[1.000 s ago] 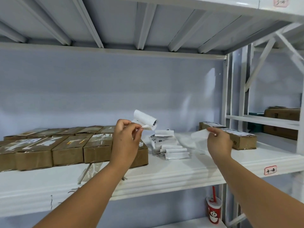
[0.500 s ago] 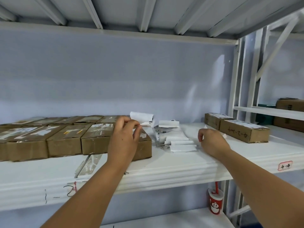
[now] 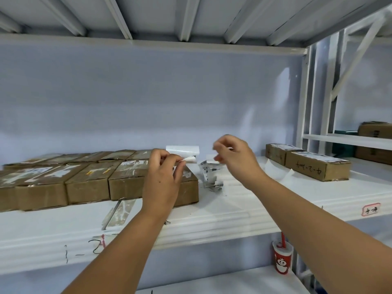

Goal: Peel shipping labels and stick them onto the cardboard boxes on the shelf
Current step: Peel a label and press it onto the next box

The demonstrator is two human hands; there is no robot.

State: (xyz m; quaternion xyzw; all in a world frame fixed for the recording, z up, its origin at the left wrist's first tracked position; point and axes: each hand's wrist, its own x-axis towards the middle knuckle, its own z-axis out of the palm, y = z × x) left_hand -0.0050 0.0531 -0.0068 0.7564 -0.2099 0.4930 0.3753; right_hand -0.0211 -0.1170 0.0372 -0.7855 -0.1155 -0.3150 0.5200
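Note:
My left hand pinches a curled white label strip above the nearest cardboard box. That box ends a row of brown boxes on the left of the white shelf. My right hand hovers just right of the strip with loosely curled fingers and nothing visible in it. Behind it lies a pile of printed labels, partly hidden by the hand. Two labelled boxes stand at the right of the shelf.
A loose white backing sheet lies on the shelf between the pile and the right boxes. A white upright post bounds the bay on the right, with more boxes on the neighbouring shelf. A red cup stands on the shelf below.
My right hand laid a white sheet down on the shelf, then lifted and moved left toward the strip. My left hand stayed above the box, still pinching the strip.

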